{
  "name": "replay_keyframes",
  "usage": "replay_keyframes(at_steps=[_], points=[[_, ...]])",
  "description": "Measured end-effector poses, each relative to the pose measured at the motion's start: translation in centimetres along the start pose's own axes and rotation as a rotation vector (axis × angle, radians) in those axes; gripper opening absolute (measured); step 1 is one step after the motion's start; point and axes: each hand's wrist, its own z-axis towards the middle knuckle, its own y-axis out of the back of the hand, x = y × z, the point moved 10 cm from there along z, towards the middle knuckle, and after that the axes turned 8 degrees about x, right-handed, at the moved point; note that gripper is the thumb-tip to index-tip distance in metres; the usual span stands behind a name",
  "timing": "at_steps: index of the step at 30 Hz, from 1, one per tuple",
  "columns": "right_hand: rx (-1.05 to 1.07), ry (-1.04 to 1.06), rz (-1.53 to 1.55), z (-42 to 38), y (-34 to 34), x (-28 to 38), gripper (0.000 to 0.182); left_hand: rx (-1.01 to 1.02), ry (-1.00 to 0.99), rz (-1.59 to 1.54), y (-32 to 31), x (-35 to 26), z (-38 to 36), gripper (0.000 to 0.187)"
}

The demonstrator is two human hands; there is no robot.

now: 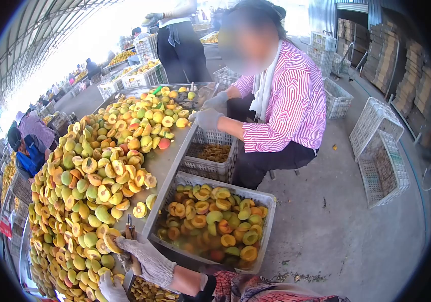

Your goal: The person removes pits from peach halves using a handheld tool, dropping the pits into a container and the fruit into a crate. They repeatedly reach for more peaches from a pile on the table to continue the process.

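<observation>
My right hand (pixel 150 260), in a pale knit glove, is closed around a plier-like hand tool (pixel 131 229) with a pointed metal tip and brown handles. A halved yellow peach (pixel 112 240) lies against its fingers. Lower down, my left hand (pixel 112 289), also gloved, touches the near edge of the fruit heap with its fingers apart; the frame edge cuts part of it off. The heap of halved peaches (pixel 82 201) covers much of the metal table (pixel 167 146). Beside my right hand stands a grey crate (pixel 271 214) of peach halves in liquid.
Below my wrist sits a container of brown pits (pixel 150 291). Across the table corner a person in a striped shirt (pixel 291 100) works with gloved hands, near another pit crate (pixel 233 168). White crates (pixel 384 166) stand on the concrete floor at right. Other people work further back.
</observation>
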Motion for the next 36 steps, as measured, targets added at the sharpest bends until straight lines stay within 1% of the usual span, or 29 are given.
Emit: replay_keyframes(at_steps=[1,7,10,13,16,19,22,28,31,34,36], points=[[0.001,-0.001,0.000,0.0,0.0,0.0,0.025,0.008,0.021,-0.011,0.0,0.1,0.0,0.036],[0.012,0.007,-0.006,-0.1,-0.4,0.5,0.020,-0.008,-0.009,-0.036,0.1,-0.1,0.0,0.037],[-0.026,-0.026,-0.019,0.1,0.4,-0.2,0.018,-0.052,-0.041,-0.006,0.1,-0.1,-0.1,0.038],[0.022,-0.012,0.017,0.0,-0.1,-0.1,0.017,-0.076,-0.057,0.011,0.3,-0.1,-0.2,0.038],[0.002,0.001,0.013,0.3,0.1,-0.2,0.031,-0.022,0.009,-0.038,-0.4,0.8,0.1,0.039],[0.016,-0.024,-0.008,0.4,0.5,-0.6,0.030,-0.043,-0.033,-0.043,0.3,-0.3,0.0,0.040],[0.008,0.022,0.014,0.6,0.5,-0.5,0.029,-0.057,-0.031,0.012,0.1,0.3,0.0,0.042],[-0.001,-0.005,0.027,0.6,0.6,-0.8,0.028,-0.057,-0.033,0.005,0.2,-0.1,0.1,0.043],[-0.021,-0.034,0.062,0.3,0.4,-0.9,0.028,-0.012,0.017,-0.008,-0.1,0.2,0.3,0.043],[0.011,0.006,0.042,0.4,0.2,-0.6,0.028,-0.053,0.005,-0.067,-0.2,0.6,0.0,0.044],[0.043,-0.001,0.034,0.2,0.0,-0.5,0.028,-0.048,-0.010,-0.030,-0.1,0.4,-0.2,0.044]])
